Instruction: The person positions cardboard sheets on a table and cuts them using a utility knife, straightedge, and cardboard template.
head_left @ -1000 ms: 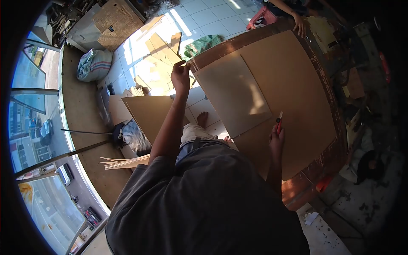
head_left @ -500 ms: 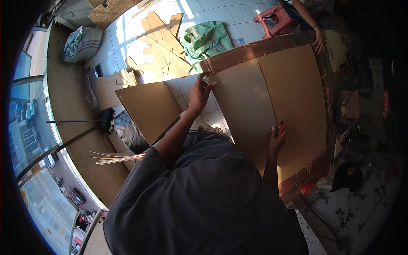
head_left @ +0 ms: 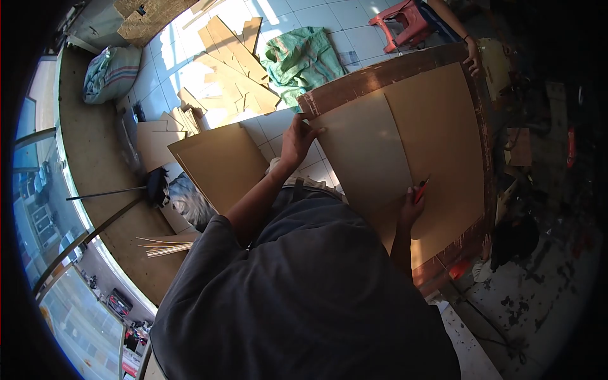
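Note:
A grey rectangular sheet [head_left: 364, 155] lies on a larger brown sheet [head_left: 443, 139], which rests on a worn reddish-brown table [head_left: 354, 82]. My left hand [head_left: 297, 140] is at the grey sheet's upper left corner, its thumb and fingers closed on the edge there. In my right hand [head_left: 411, 208] is a red cutter [head_left: 420, 190], held near the grey sheet's right edge, over the brown sheet. Whether the blade touches the sheet cannot be made out.
Another person's hand [head_left: 472, 60] rests at the table's far right corner. Beyond the table are a red stool [head_left: 405, 26], a green sack [head_left: 304, 60] and board offcuts [head_left: 237, 63]. Brown boards [head_left: 218, 161] stand left of my left arm.
My left hand has come down onto the grey sheet's corner. My right hand has turned the cutter and stays near the sheet's right edge. The camera view has shifted.

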{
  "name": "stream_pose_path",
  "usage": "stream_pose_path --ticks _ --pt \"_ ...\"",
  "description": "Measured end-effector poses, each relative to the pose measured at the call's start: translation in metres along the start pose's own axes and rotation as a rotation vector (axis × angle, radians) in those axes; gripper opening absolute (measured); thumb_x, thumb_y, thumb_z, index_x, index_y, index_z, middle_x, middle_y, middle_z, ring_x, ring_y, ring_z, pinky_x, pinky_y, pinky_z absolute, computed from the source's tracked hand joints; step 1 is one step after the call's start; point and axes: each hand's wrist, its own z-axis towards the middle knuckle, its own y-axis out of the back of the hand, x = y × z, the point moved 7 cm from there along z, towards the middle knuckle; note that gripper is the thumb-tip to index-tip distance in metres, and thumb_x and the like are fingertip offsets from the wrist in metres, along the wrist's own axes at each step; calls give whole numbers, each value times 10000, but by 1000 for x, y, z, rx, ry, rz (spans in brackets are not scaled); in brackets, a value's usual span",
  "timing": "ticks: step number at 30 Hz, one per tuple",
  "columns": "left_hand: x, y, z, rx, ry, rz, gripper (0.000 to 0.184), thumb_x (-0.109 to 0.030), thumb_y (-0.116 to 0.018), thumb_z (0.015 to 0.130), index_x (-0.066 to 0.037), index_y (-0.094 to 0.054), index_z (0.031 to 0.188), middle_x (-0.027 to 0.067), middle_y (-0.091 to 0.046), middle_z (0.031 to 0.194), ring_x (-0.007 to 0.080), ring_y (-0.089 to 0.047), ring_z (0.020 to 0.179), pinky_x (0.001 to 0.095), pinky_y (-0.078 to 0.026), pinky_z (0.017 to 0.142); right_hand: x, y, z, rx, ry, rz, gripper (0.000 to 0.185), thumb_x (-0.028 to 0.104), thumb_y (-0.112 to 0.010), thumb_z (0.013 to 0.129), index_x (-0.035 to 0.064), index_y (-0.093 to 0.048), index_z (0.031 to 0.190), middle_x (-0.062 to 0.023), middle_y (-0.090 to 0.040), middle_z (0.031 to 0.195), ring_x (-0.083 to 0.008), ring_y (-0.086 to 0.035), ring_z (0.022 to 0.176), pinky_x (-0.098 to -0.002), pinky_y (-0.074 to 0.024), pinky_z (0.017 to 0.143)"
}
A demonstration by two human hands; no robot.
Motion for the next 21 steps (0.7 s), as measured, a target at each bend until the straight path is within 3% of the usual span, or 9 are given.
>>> stream_pose_path --ticks 10,13,15,16,18,21 --pt "6 1 1 42 28 -81 365 -176 -747 875 -57 -542 1153 94 -645 701 213 -645 614 350 -500 601 2 -6 6 52 15 15 260 173 -643 987 -30 -616 1148 -80 -646 1075 -172 -612 1000 -322 -480 934" --pt "8 0 1 62 22 -93 358 -178 -738 884 -61 -535 1155 91 -651 707 201 -642 603 337 -501 594 27 -6 1 85 38 -37 262 167 -623 994 -20 -605 1176 -74 -644 1068 -171 -620 969 -318 -513 858" --pt "7 0 3 68 6 -87 356 -177 -734 888 -62 -531 1156 91 -654 711 196 -642 600 332 -502 591 49 2 -13 -28 -224 -86 263 145 -602 997 -4 -593 1213 -62 -632 1022 -154 -630 888 -299 -532 750" --pt "6 0 3 73 10 -84 351 -174 -731 891 -61 -526 1153 94 -657 714 197 -642 598 332 -501 585 40 4 -12 -31 -221 -84 263 145 -602 997 -4 -593 1213 -62 -632 1022 -154 -630 888 -299 -532 750" --pt "5 0 2 78 13 -79 347 -172 -727 894 -59 -521 1150 98 -659 717 198 -643 596 332 -500 580 11 1 -13 -26 -306 153 251 125 -598 990 8 -606 1212 -58 -642 1064 -126 -626 784 -281 -511 602" --pt "6 0 2 86 22 -74 352 -155 -732 902 -26 -544 1170 97 -675 751 156 -637 626 316 -505 590 2 -10 -11 35 -297 286 276 126 -594 996 16 -593 1248 -13 -599 923 -86 -572 729 -254 -497 638"
